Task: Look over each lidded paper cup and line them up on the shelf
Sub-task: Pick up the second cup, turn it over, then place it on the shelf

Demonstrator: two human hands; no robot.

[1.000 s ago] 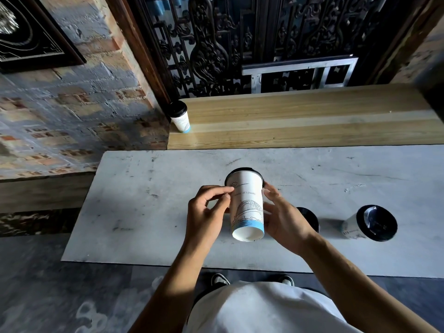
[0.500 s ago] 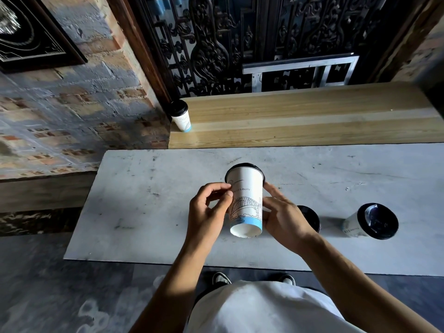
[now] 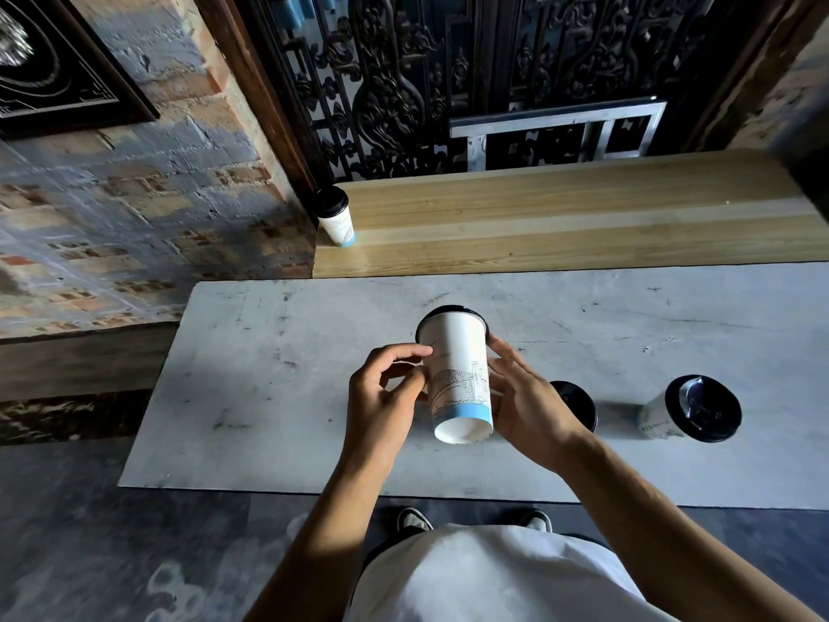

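Held cup (image 3: 457,374): white paper, black lid, line drawing on the wall, pale blue band at the base. Hanging above the grey table (image 3: 269,397), clear of its surface, tipped so the base is facing the camera and the lid is pointing away toward the shelf.

Left hand (image 3: 381,406): pressing fingertips (image 3: 424,351) and thumb against the left wall of the held cup, remaining fingers curling loosely.

Right hand (image 3: 529,406): cradling the right wall of the same cup, fingers extending up toward the lid rim, palm lying against the lower half near the blue band. Both hands gripping the one cup between them.

Second table cup (image 3: 576,404): standing on the table just behind the right hand, mostly hidden by it, only part of the black lid showing.

Third table cup (image 3: 691,408): standing on the table further right, well apart from the hands, black lid catching a glint, printed white wall showing at its left.

Shelf cup (image 3: 335,217): standing upright at the far left end of the wooden shelf (image 3: 583,226), same white body, black lid, blue base band.

Wooden shelf: running along the far edge of the table, beneath a dark ornamental metal screen (image 3: 448,74).

Brick wall (image 3: 112,195): filling the left side.
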